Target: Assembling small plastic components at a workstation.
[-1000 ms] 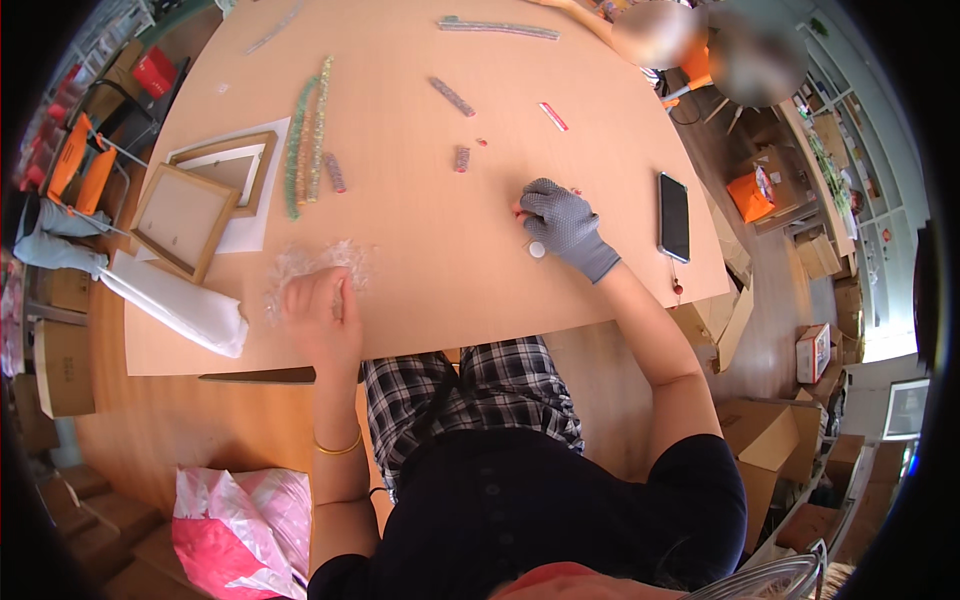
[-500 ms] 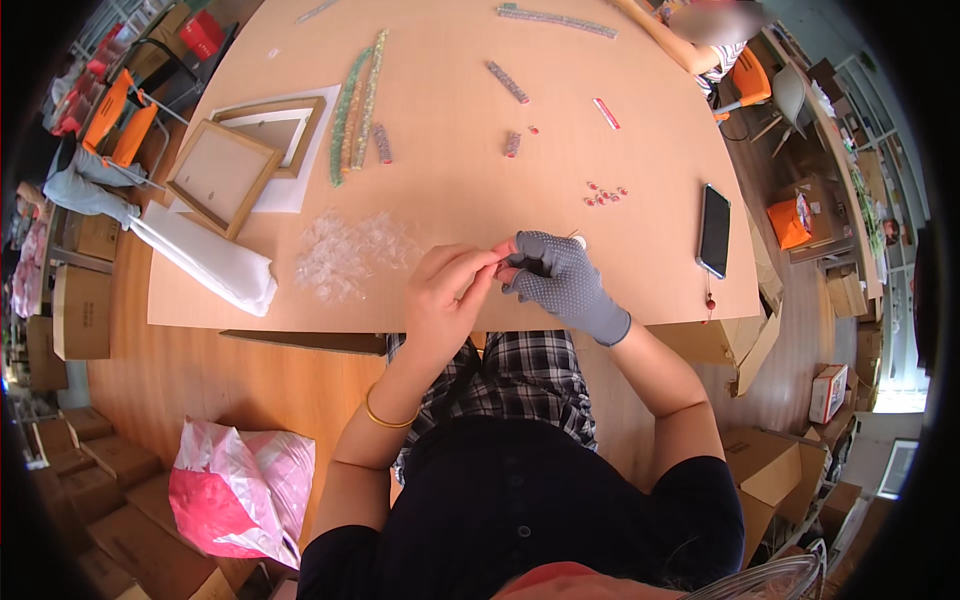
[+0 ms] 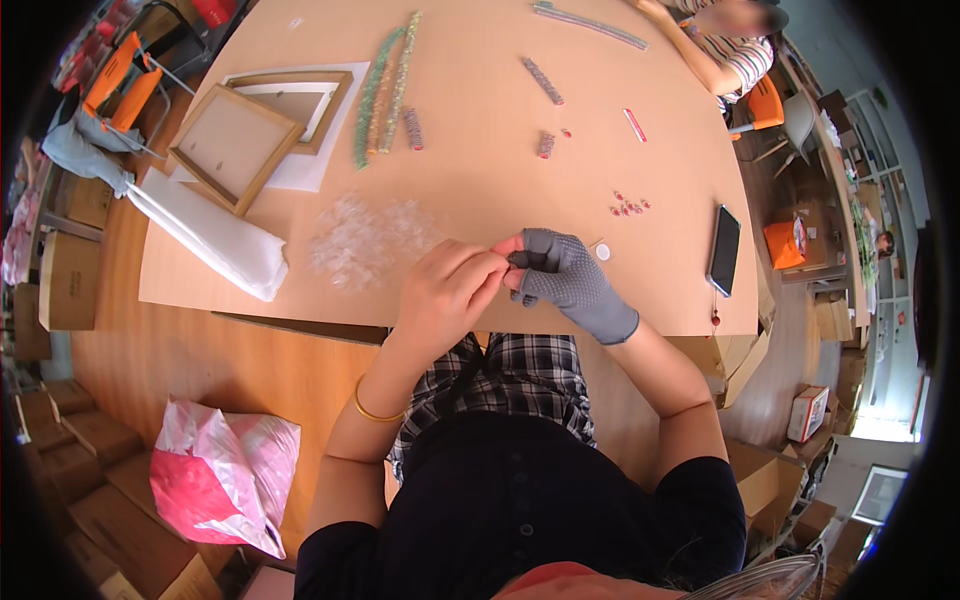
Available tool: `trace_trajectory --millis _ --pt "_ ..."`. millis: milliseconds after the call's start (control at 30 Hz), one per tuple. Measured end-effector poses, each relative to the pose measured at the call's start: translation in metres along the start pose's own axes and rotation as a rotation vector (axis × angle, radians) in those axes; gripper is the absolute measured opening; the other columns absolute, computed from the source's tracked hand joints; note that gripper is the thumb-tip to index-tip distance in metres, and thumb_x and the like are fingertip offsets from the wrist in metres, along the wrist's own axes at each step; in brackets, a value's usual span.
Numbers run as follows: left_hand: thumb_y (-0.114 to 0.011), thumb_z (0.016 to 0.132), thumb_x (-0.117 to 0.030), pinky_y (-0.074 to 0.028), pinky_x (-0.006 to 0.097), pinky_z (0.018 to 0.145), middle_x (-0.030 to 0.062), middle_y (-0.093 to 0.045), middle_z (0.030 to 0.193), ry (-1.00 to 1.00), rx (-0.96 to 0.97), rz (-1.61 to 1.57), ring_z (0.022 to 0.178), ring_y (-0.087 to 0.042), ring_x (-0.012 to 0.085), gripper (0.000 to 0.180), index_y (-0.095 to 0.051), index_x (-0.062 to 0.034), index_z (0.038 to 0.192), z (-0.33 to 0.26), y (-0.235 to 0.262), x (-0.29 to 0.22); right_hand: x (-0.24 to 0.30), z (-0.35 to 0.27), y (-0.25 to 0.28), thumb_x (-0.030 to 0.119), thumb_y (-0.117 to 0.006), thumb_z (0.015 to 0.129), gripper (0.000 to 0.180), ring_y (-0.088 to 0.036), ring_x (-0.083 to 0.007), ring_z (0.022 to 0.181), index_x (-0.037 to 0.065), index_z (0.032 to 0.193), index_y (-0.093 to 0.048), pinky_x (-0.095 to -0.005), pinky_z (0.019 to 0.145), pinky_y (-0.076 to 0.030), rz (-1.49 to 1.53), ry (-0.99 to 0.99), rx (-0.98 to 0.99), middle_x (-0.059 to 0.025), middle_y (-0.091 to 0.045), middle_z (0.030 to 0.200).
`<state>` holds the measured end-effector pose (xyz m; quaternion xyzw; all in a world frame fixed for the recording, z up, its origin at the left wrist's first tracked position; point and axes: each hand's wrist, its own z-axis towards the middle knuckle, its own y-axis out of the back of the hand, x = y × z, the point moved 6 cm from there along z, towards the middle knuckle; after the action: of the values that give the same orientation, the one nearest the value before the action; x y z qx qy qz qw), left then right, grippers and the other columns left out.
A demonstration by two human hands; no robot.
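Note:
Just above the table's near edge, my bare left hand [image 3: 448, 285] and my right hand [image 3: 572, 280], in a grey dotted fingerless glove, meet fingertip to fingertip. Both are closed in a pinch. Whatever lies between the fingertips is too small and covered to make out. Left of my left hand spreads a pile of clear plastic scraps [image 3: 352, 240]. Beside the gloved hand is a small round white piece [image 3: 602, 252]. Farther off to the right lies a cluster of small red-and-white round pieces [image 3: 628, 205].
Picture frames [image 3: 235, 148] and a white roll [image 3: 210, 235] lie at left. Long green and yellow strips [image 3: 378, 100], short patterned rolls [image 3: 542, 80] and a red-and-white strip [image 3: 634, 125] lie farther back. A phone [image 3: 724, 250] rests at right. Another person [image 3: 728, 60] sits at the far right.
The view has shifted a little, so the table's things sit farther right. My hands stay pinched together, and the left fingers have curled in closer. The round white piece shows more fully.

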<state>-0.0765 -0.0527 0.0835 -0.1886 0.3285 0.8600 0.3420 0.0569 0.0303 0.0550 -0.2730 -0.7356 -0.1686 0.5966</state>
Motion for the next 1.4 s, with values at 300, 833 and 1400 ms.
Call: trace_trajectory --millis 300,833,1400 --pt "-0.074 0.067 0.002 -0.051 0.034 0.059 0.0049 -0.062 0.08 0.049 -0.078 0.039 0.072 -0.063 0.0242 0.025 -0.061 -0.0086 0.085 -0.009 0.005 0.016 -0.001 0.016 -0.006 0.007 -0.067 0.095 0.016 -0.064 -0.0079 0.084 0.001 0.11 -0.065 -0.0212 0.065 -0.053 -0.012 0.026 0.026 -0.0032 -0.067 0.094" --pt "-0.071 0.073 0.0 -0.045 0.043 0.092 0.0062 -0.061 0.089 0.248 -0.107 0.317 0.086 -0.058 0.0274 0.024 -0.059 -0.0094 0.091 -0.039 0.022 0.047 0.024 0.239 0.051 0.007 -0.066 0.092 0.014 -0.062 -0.008 0.07 0.001 0.104 -0.066 -0.0228 0.066 -0.051 -0.65 0.389 -0.435 -0.0047 -0.07 0.082" --pt "-0.07 0.073 -0.002 -0.043 0.045 0.097 0.0067 -0.062 0.089 0.217 -0.038 0.3 0.087 -0.059 0.0267 0.022 -0.061 -0.0097 0.091 -0.039 0.016 0.05 0.026 0.232 0.019 0.034 -0.067 0.083 0.035 -0.065 -0.033 0.104 0.011 0.109 -0.068 -0.0456 0.086 -0.053 -1.056 0.513 -0.12 -0.0109 -0.067 0.109"
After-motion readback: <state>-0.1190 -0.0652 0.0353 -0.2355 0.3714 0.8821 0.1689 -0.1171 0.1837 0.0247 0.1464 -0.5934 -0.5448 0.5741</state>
